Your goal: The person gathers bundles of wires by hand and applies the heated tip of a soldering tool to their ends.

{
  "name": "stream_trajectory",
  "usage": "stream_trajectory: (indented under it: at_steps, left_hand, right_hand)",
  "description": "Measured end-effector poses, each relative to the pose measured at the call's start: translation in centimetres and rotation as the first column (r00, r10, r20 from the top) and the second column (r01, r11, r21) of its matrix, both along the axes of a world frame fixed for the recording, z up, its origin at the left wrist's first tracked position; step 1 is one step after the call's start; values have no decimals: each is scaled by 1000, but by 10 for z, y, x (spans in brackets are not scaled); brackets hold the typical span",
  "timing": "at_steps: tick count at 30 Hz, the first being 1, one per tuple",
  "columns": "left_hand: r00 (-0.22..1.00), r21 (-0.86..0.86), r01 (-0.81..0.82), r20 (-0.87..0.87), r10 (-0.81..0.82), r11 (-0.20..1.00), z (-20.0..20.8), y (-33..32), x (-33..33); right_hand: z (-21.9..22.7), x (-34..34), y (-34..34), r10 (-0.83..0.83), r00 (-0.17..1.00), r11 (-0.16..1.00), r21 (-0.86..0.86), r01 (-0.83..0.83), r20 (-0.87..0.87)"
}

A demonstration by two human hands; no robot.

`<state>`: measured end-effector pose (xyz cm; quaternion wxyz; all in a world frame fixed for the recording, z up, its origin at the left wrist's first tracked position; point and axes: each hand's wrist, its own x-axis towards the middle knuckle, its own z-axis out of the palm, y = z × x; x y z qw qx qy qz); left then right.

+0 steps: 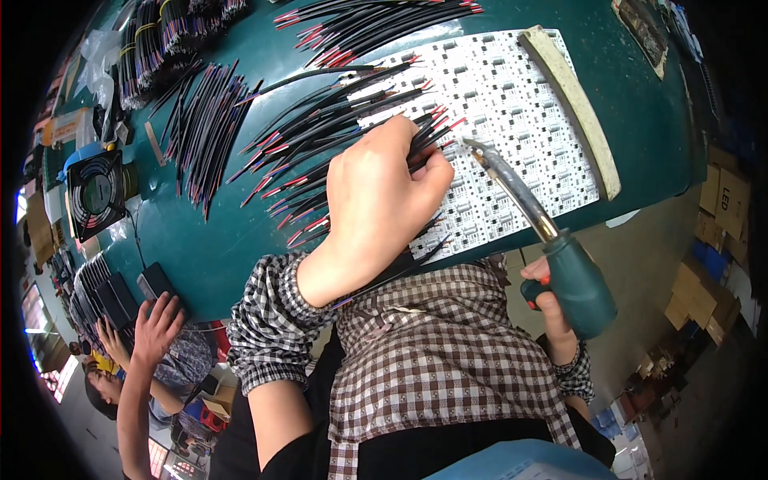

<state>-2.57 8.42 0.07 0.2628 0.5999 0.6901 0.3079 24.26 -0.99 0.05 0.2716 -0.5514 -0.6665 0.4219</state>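
Note:
My left hand [376,200] is closed in a pinch over the white circuit board panel [552,136], its fingers on a black cable [426,144] with bared red ends. Alongside it, several black cables [300,152] lie with one end on the panel and the other over the table. My right hand [556,316] grips a soldering iron [588,284] with a green handle, partly hidden behind that handle. The iron's metal tip [472,146] points at the panel, just right of my left fingertips. Whether the tip touches anything is too small to tell.
A pale curved strip [572,108] lies across the panel's right side. On the green table [220,260] are loose cable piles [210,132], bundled cables [148,48] and a black fan [96,192]. A co-worker's hand [156,328] reaches to the table's left edge. Cardboard boxes [696,296] stand at right.

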Motion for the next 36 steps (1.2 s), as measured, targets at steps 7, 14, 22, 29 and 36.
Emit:
stream_trajectory:
  at_steps: [7, 14, 22, 29, 36]
  left_hand:
    - [1000, -6, 5, -1, -5, 1000, 0, 0, 1]
    - [1000, 9, -6, -2, 6, 1000, -2, -1, 1]
    - [998, 158, -36, -47, 44, 987, -10, -10, 7]
    - [997, 157, -44, -55, 53, 987, -9, -8, 8]
    - [996, 185, -46, -66, 59, 982, -9, -9, 10]
  right_hand:
    - [0, -2, 1, -98, 970, 992, -103, 77, -221]
    - [7, -12, 3, -202, 917, 969, -205, 136, -345]
    - [7, -15, 4, -227, 899, 966, -201, 160, -374]
    - [-2, -6, 6, -69, 956, 995, -92, 45, -285]
    - [-4, -8, 3, -154, 932, 978, -182, 97, -327]
